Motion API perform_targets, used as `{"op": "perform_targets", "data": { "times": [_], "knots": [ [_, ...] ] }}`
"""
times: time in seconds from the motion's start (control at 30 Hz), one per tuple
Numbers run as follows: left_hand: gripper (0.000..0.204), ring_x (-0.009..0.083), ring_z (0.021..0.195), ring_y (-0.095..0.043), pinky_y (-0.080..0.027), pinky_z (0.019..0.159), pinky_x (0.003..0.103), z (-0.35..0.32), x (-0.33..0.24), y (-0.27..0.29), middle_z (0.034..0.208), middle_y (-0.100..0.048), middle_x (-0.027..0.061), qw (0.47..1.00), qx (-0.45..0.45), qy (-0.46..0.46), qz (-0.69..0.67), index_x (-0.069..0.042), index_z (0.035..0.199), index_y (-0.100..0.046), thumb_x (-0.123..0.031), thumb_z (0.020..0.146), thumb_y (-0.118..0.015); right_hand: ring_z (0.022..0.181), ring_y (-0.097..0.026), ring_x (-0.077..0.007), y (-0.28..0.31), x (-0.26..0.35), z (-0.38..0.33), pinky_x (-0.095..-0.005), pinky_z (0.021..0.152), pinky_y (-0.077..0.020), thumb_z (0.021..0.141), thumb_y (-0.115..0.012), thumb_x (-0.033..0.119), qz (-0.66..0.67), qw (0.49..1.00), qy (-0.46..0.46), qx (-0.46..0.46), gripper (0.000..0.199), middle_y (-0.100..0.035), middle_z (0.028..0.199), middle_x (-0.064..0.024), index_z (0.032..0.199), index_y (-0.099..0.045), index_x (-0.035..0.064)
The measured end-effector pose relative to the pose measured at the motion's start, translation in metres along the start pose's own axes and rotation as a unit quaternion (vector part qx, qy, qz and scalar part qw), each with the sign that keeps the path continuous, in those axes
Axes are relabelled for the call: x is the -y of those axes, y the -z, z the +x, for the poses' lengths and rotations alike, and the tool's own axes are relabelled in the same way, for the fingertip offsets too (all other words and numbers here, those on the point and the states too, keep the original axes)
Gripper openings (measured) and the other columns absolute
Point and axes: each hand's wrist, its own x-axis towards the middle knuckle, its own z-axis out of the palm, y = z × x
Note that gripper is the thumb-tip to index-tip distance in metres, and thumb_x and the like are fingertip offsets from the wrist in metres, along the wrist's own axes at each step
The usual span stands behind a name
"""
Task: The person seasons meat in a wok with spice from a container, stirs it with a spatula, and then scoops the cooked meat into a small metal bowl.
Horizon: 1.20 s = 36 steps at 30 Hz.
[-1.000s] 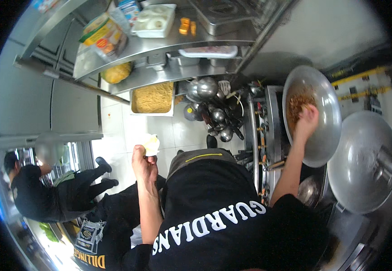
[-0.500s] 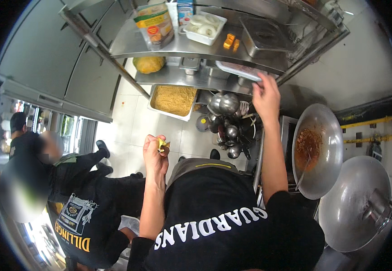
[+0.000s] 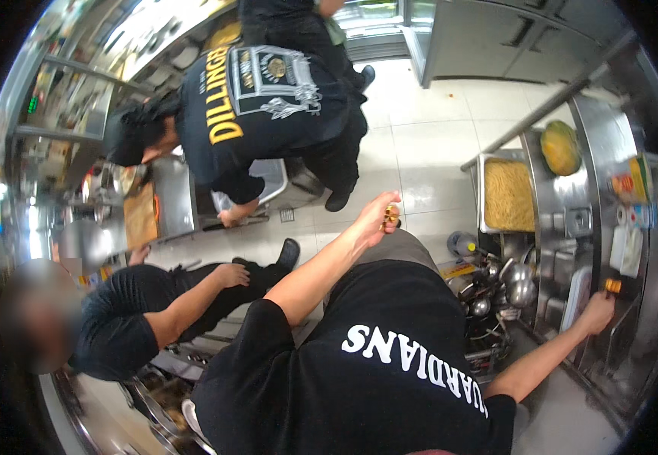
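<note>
My left hand [image 3: 378, 220] is closed around a small crumpled yellow wrapper [image 3: 390, 217], held in front of my waist. Over at the metal rack on the right, my right hand [image 3: 596, 313] reaches to the upper shelf's edge. Its fingertips are close to small orange-wrapped pieces [image 3: 612, 286]; whether they touch or grip anything is too small to make out. Beside those pieces lies a white tray [image 3: 631, 252] on the same shelf. Below, a white tray of pale meat [image 3: 576, 298] rests on the lower shelf.
A bin of yellow noodles [image 3: 509, 196], a large yellow-green fruit [image 3: 560, 148] and a yellow pouch [image 3: 629, 182] are at the rack. Ladles and pans [image 3: 518, 288] hang below. One co-worker [image 3: 268, 121] bends over a counter; another [image 3: 139, 318] stands close on my left.
My view has turned left, bringing the co-workers further in. My right hand has moved from the lower-shelf tray to the upper shelf's edge near the orange pieces. My left hand still holds the wrapper.
</note>
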Motion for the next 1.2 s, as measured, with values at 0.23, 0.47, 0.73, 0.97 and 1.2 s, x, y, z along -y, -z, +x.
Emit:
{"op": "perform_targets", "data": {
  "times": [0.23,0.47,0.73,0.97,1.2],
  "knots": [
    [0.014,0.0195,0.094,-0.066,-0.06,0.082,0.032,0.005,0.035,0.115,0.1,-0.059,0.0053,0.985,-0.086,-0.051,-0.138,-0.01,0.11,-0.055,-0.015,0.099,-0.061,0.108,-0.065,-0.0354,-0.012,0.01,-0.043,-0.0459,0.09,-0.0501,0.093,-0.057,0.035,0.114,0.972,0.083,-0.187,0.04,-0.069,0.12,-0.013,0.123,-0.068,0.0104],
    [0.016,0.0124,0.055,-0.052,-0.041,0.044,0.026,-0.052,0.064,0.382,0.067,-0.054,0.0028,0.98,-0.196,0.032,0.007,-0.009,0.097,-0.066,-0.023,0.1,-0.058,0.106,-0.067,-0.0292,-0.033,0.013,-0.084,-0.0365,0.091,-0.0513,0.094,-0.063,0.025,0.236,0.952,0.121,-0.15,0.032,-0.071,0.118,-0.0107,0.118,-0.071,0.0059],
    [0.027,0.0198,0.066,-0.054,-0.042,0.052,0.035,-0.091,-0.082,0.485,0.082,-0.056,0.0068,0.725,-0.608,-0.241,-0.217,-0.012,0.095,-0.058,-0.037,0.088,-0.054,0.105,-0.069,-0.0232,-0.04,0.068,-0.107,-0.0329,0.09,-0.052,0.097,-0.06,0.019,0.312,0.928,0.185,-0.085,0.031,-0.072,0.118,-0.0098,0.122,-0.068,0.0027],
    [0.057,0.0233,0.092,-0.055,-0.046,0.071,0.042,-0.072,-0.158,0.564,0.113,-0.054,0.0098,0.759,-0.481,-0.36,-0.252,-0.005,0.125,-0.05,-0.048,0.088,-0.06,0.096,-0.067,-0.0176,-0.04,0.144,-0.106,-0.0298,0.084,-0.0521,0.098,-0.061,0.016,0.313,0.892,0.326,-0.021,0.034,-0.07,0.121,-0.01,0.128,-0.064,0.0014],
    [0.056,0.0272,0.107,-0.06,-0.05,0.092,0.043,-0.055,-0.084,0.528,0.121,-0.063,0.0162,0.818,-0.564,-0.111,-0.026,0.001,0.125,-0.058,-0.047,0.096,-0.051,0.094,-0.064,-0.012,-0.01,0.145,-0.179,-0.027,0.081,-0.0535,0.098,-0.062,0.012,0.475,0.852,0.169,0.142,0.031,-0.068,0.114,-0.0091,0.126,-0.063,-0.0017]
  ]
}}
